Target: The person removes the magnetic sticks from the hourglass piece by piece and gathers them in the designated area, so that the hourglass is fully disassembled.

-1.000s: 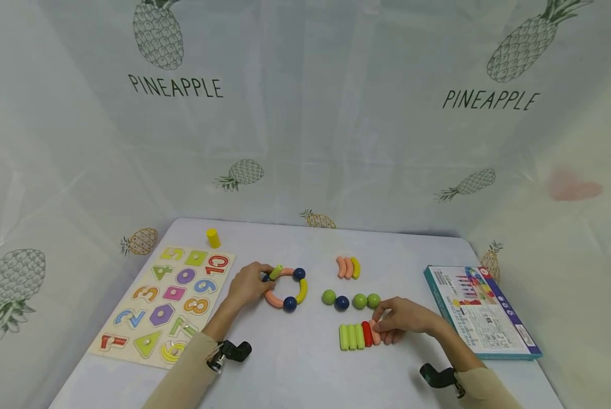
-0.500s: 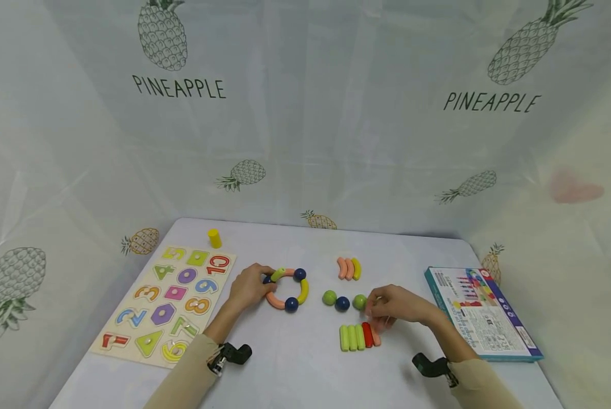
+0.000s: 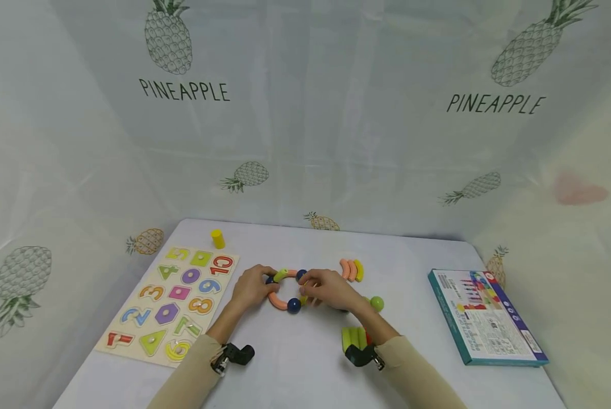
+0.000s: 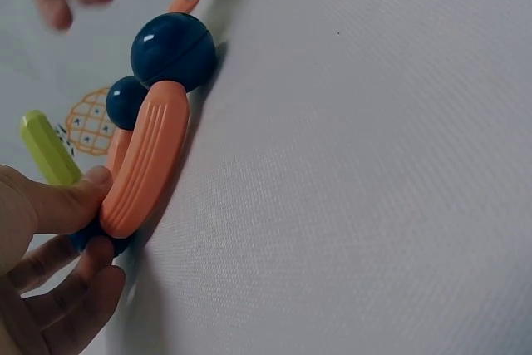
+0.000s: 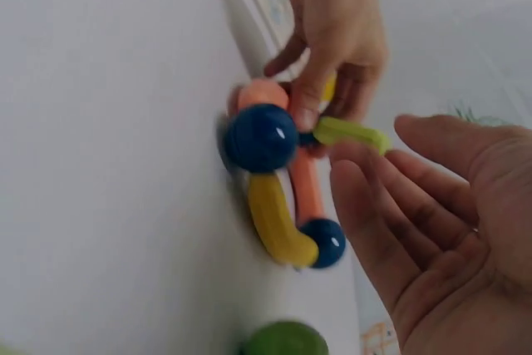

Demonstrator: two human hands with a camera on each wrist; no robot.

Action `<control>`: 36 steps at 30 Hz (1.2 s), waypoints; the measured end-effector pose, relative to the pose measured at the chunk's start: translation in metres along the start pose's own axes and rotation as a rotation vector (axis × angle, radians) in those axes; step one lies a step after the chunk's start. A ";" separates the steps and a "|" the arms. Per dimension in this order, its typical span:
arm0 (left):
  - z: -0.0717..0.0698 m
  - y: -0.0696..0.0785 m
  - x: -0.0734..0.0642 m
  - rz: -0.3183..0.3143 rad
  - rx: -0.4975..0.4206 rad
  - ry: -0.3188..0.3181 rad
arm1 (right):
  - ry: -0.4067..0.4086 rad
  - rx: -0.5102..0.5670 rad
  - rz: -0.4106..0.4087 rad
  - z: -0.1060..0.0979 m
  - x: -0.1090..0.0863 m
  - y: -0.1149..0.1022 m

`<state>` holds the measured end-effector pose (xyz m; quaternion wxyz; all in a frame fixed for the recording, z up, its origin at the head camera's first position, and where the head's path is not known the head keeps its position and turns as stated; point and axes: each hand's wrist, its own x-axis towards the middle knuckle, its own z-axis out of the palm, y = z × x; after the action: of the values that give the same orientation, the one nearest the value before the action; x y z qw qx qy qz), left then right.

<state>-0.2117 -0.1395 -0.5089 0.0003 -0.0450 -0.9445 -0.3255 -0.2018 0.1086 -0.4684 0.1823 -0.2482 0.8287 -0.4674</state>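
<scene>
A ring of curved magnetic sticks and dark blue balls lies on the white table. It has orange sticks [image 4: 150, 160] and a yellow stick [image 5: 276, 220]. My left hand [image 3: 251, 288] pinches the blue ball [image 4: 121, 245] at the ring's left between thumb and fingers. From that ball a light green stick [image 4: 48, 147] sticks up at a tilt. Over the ring's right side hovers my right hand [image 3: 332, 289], fingers spread and loosely bent; the right wrist view shows nothing in it. It partly covers the yellow stick in the head view.
Right of the ring lie green balls [image 3: 377, 303], partly behind the right forearm, and a row of light green sticks [image 3: 354, 337]. Curved sticks [image 3: 352, 270] lie farther back. A number puzzle board [image 3: 182, 292] is left, a yellow cylinder [image 3: 217, 238] behind it, a flat box [image 3: 486, 318] right.
My right hand has left the row of straight and curved sticks, passed the green balls and moved left to the ring. The left hand has stayed at its blue ball.
</scene>
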 end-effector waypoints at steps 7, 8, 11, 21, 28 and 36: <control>0.000 0.001 -0.001 0.015 0.005 0.006 | 0.141 0.015 0.005 0.025 0.035 0.002; 0.000 0.001 -0.001 0.016 0.001 0.004 | 0.157 0.015 0.008 0.028 0.038 0.002; 0.000 -0.001 0.000 0.020 -0.003 0.004 | 0.188 0.033 0.006 0.035 0.045 0.001; 0.002 -0.003 0.001 0.032 -0.004 0.026 | 0.214 -0.021 -0.016 0.047 0.058 0.009; 0.003 -0.004 0.003 0.036 0.031 0.035 | 0.195 -0.033 -0.036 0.047 0.052 0.002; 0.002 0.000 0.001 0.025 -0.029 0.016 | 0.197 0.032 0.024 0.037 0.042 -0.003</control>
<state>-0.2131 -0.1385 -0.5103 0.0114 -0.0540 -0.9390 -0.3393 -0.2158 0.0579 -0.4874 0.1095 -0.1881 0.8380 -0.5004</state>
